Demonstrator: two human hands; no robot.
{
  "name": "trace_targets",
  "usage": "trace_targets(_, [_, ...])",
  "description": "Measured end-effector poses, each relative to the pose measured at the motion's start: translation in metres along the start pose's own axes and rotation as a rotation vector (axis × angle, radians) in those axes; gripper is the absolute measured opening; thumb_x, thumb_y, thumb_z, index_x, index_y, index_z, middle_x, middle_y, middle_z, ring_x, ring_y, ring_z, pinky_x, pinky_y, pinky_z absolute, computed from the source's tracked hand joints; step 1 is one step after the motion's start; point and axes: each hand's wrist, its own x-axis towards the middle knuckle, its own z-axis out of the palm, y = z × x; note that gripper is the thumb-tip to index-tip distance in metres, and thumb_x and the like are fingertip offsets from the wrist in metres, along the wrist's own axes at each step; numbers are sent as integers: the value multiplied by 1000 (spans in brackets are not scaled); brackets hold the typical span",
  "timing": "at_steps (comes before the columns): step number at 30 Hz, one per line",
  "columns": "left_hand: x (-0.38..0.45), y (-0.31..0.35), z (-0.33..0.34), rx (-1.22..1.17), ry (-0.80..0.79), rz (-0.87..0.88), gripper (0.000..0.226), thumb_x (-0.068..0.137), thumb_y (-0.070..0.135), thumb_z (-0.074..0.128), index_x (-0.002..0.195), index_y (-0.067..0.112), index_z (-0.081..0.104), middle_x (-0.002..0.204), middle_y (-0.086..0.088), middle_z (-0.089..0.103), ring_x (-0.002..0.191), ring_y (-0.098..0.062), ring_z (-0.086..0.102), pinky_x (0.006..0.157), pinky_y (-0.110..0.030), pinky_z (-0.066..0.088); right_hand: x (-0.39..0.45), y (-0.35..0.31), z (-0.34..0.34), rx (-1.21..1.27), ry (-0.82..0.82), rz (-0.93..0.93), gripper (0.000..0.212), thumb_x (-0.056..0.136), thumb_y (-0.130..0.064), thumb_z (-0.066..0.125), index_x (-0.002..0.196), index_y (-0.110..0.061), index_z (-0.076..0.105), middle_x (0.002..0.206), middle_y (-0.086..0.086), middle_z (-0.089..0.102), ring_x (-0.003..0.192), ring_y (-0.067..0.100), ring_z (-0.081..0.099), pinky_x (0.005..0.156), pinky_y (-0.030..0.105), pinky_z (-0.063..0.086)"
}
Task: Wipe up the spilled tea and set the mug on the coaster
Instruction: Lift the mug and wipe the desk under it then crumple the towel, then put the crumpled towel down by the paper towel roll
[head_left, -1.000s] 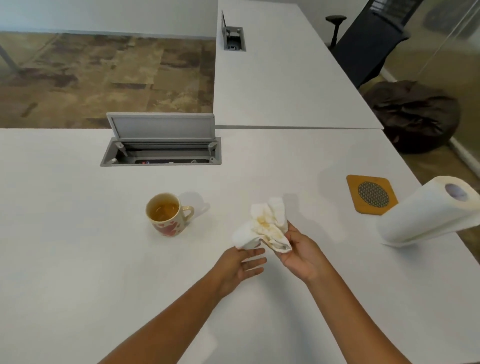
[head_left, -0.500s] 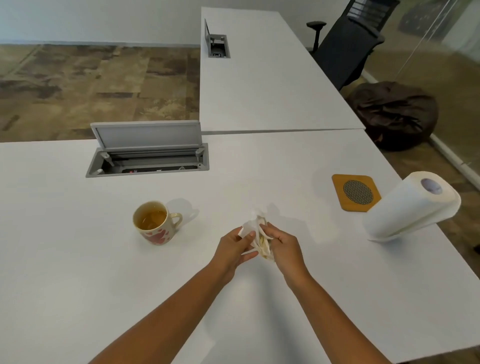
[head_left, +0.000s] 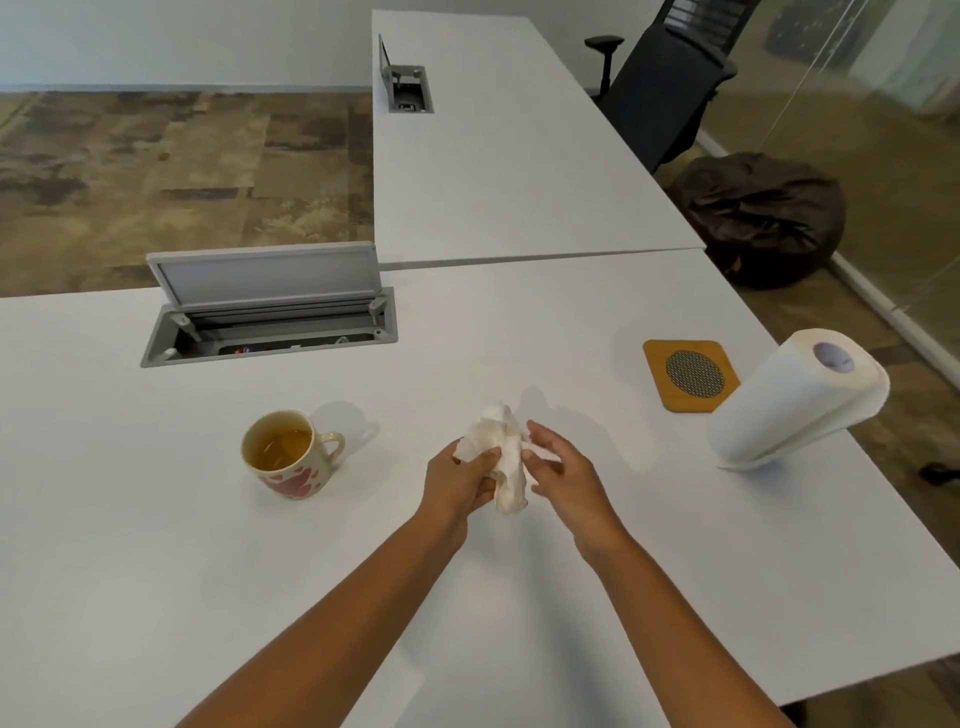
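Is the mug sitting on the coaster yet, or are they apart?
Apart. The head view shows the mug standing on bare table left of the hands, with the coaster far to the right.

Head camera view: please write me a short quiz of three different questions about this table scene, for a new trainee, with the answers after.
1. True or false: the mug already stands on the coaster.
2. Which hand grips the crumpled paper towel? A) left hand B) right hand C) neither
3. Fill in: the paper towel roll stands to the ____ of the coaster.

Key
1. False. The mug, with tea in it, stands on the bare table, far to the left of the coaster.
2. A. The left fingers close on it; the right hand is open beside it.
3. right
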Motion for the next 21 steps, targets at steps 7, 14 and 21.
trace_targets(7, [5, 9, 34, 321, -117, 112, 22, 86, 10, 58, 72, 28, 59, 70, 7, 60, 63, -7, 56, 55, -15, 47, -13, 6, -37, 241, -190, 129, 28, 88, -35, 60, 115, -34, 60, 109, -2, 69, 96, 18, 69, 72, 23, 54])
trace_targets(14, [-5, 9, 87, 529, -393, 111, 21, 81, 11, 64, 61, 13, 57, 60, -2, 57, 58, -12, 51, 53, -17, 42, -36, 30, -74, 436, 116, 85, 23, 85, -20, 66, 106, -30, 64, 99, -2, 70, 83, 10, 69, 63, 20, 52])
trace_targets(21, [-12, -3, 126, 669, -584, 80, 41, 83, 5, 59, 119, 24, 55, 113, 3, 64, 103, -17, 61, 84, -32, 49, -71, 65, -127, 606, 599, 56, 19, 82, -17, 69, 101, -21, 66, 96, 2, 66, 74, 11, 70, 58, 20, 53])
